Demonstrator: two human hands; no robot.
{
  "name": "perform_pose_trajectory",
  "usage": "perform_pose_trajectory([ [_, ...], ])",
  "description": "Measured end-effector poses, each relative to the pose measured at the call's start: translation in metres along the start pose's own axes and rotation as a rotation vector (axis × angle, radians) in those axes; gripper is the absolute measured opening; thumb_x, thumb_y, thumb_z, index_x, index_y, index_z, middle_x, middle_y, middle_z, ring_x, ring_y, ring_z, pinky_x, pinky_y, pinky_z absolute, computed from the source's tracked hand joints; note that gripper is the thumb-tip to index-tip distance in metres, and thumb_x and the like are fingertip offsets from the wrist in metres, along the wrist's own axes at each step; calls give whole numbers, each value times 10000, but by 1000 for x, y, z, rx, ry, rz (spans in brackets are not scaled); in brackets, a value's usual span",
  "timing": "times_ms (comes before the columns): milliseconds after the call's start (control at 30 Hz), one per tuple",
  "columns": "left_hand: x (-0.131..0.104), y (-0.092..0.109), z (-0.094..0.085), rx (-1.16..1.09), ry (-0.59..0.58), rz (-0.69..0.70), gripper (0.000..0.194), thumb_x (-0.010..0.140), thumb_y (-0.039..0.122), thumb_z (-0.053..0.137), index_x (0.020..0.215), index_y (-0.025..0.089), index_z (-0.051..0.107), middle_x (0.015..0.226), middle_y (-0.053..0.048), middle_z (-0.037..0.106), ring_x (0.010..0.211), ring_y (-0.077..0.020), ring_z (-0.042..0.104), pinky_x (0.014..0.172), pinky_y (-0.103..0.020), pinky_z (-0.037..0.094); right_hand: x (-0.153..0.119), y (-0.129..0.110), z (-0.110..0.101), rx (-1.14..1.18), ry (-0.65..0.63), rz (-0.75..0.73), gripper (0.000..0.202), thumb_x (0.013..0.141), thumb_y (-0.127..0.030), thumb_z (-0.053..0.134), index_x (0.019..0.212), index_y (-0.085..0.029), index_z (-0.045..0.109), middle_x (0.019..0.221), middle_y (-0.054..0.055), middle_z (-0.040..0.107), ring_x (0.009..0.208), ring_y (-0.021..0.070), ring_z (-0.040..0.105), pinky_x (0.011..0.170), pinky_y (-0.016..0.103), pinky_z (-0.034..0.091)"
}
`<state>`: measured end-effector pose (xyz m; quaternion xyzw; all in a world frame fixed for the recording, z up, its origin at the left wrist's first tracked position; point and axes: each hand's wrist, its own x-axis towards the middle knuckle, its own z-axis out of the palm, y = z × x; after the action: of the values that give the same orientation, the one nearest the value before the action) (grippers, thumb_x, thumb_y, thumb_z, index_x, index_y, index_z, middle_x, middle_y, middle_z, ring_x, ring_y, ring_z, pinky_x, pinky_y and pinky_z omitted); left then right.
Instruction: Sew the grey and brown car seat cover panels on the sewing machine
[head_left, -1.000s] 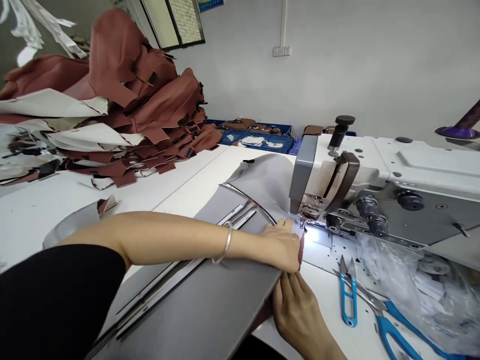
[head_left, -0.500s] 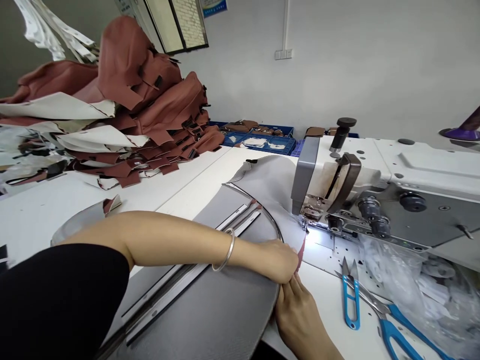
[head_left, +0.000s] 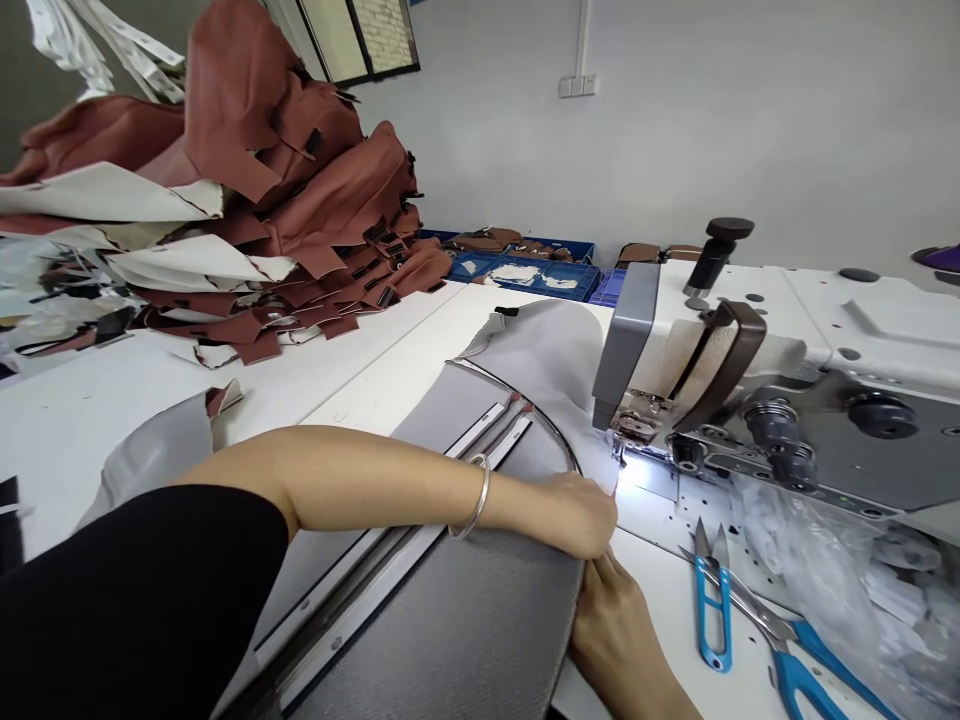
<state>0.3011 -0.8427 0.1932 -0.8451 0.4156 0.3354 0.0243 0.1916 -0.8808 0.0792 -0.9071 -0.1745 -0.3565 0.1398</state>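
A grey sewn cover piece (head_left: pixel 480 590) with white strips along its middle lies over the table, its far edge close to the needle of the sewing machine (head_left: pixel 622 440). My left hand (head_left: pixel 581 512), below a silver bangle (head_left: pixel 476 497), is closed at the right edge of the cover. Just under it, my right hand (head_left: pixel 616 610) is closed on the same edge, its fingertips partly hidden behind the left hand. The hands touch each other. A dark curved seam (head_left: pixel 551 425) runs from the upper part of the cover toward my left hand.
Blue thread snips (head_left: pixel 712 610) and blue-handled scissors (head_left: pixel 795 635) lie right of my hands. Clear plastic bags (head_left: pixel 817 550) bunch under the machine. A tall heap of reddish-brown covers (head_left: pixel 300 190) stands at the back left. Blue crates (head_left: pixel 570 285) line the wall.
The view has shifted a little, so the machine appears farther right. Both hands keep hold of the cover's edge; the reddish strip beside them shows less now.
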Motion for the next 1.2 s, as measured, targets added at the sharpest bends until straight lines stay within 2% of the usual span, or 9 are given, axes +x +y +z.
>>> perform_pose_trajectory([
  [100,2,2,-5,94,-78,51,385,794,154,497,1163,51,539,967,-202,652,871,-297,621,718,-348,433,1,5,1,25,29,43,323,811,-13,425,1094,-45,577,897,184,585,791,247,532,616,424,547],
  [267,9,-3,2,60,56,61,393,787,141,449,1168,50,479,909,-162,655,883,-280,619,728,-348,441,11,5,-7,76,7,25,334,832,-36,391,1077,-139,593,868,125,577,902,269,528,698,450,544],
  [367,9,-8,10,26,94,40,437,723,176,506,1150,88,476,907,-146,650,882,-285,619,727,-351,455,15,-2,-13,94,19,-30,350,812,-15,396,1059,-155,600,876,112,575,941,276,519,734,462,544],
  [433,4,-9,12,-11,92,7,490,689,237,550,1160,123,477,986,-154,634,921,-301,608,724,-355,469,13,-7,-14,74,32,-58,355,795,-11,403,1059,-138,604,889,123,575,924,284,523,710,464,551],
  [533,-8,-8,7,-9,19,-9,496,698,321,553,1154,134,502,1117,-189,583,973,-312,589,708,-350,484,6,-11,-10,-37,-1,-93,387,760,-10,421,1096,-86,597,958,172,576,995,351,511,743,551,531],
  [667,-19,-4,-2,80,-80,96,359,696,171,523,1039,79,576,984,-177,642,871,-261,618,646,-292,468,-5,-10,-4,-145,-70,-119,417,716,-3,479,1123,9,570,1087,258,533,1134,434,436,837,628,475],
  [800,-17,-4,-8,27,-136,67,221,681,134,533,874,92,631,872,-136,661,741,-215,607,531,-250,415,-6,-4,-2,-38,-67,-62,411,731,1,458,1133,18,544,1087,252,524,1121,382,463,842,578,504],
  [1000,-11,-10,-13,-319,-151,-75,180,660,143,552,817,118,634,688,-36,598,550,-128,505,469,-222,371,6,2,-9,126,-24,-36,322,840,-72,370,1108,-78,548,1057,215,537,1039,301,522,701,431,572],
  [1200,-2,-15,-13,-323,-130,-26,48,655,155,556,690,128,575,655,-21,554,552,-119,468,468,-229,350,10,8,-11,137,-19,-14,293,864,-86,365,1072,-121,568,1009,180,571,1030,288,545,780,436,551],
])
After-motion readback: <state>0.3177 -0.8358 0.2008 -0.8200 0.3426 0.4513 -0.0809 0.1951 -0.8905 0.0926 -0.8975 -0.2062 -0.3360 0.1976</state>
